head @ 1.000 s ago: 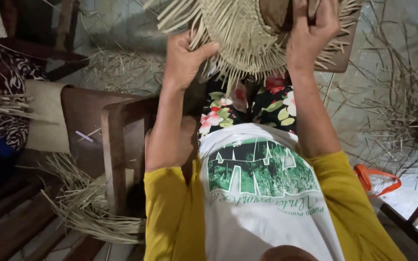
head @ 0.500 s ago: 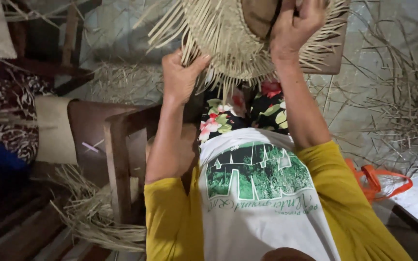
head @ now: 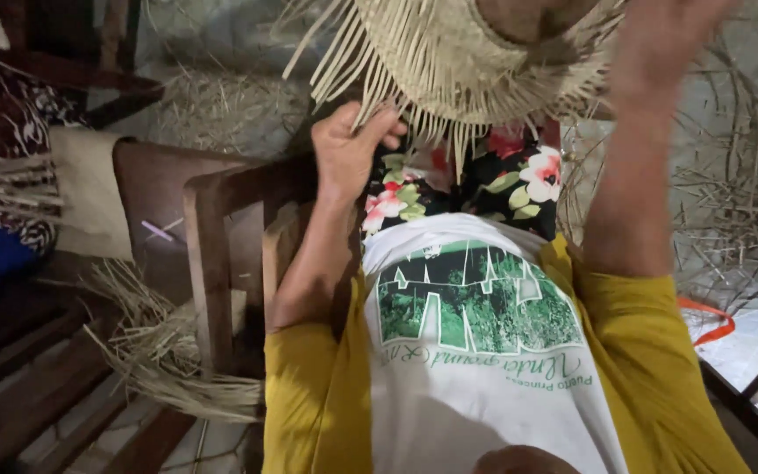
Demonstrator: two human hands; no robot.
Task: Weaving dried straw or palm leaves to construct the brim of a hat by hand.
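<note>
A half-woven straw piece point(head: 449, 61), round with long loose strands hanging from its edge, is held up over my lap at the top of the head view. My left hand point(head: 348, 154) is below its left edge, fingers closed on a few of the hanging strands. My right hand point(head: 668, 39) is raised at its right side, blurred and partly cut off by the frame, so its grip is unclear. A brown rounded form point(head: 528, 17) shows inside the woven piece. Below are my floral shorts point(head: 519, 180) and yellow-sleeved white shirt point(head: 475, 351).
A wooden chair frame point(head: 208, 263) stands just left of my left arm, with a bundle of loose straw point(head: 168, 360) at its foot. A beige cloth point(head: 89, 189) and a patterned cushion point(head: 2, 123) lie further left. Dry straw point(head: 730, 184) litters the floor at right, near an orange loop point(head: 704, 320).
The view has drawn closer and the woven piece sits higher in frame. My right hand slid from the top of the piece to its right side. My left hand stayed on the strands.
</note>
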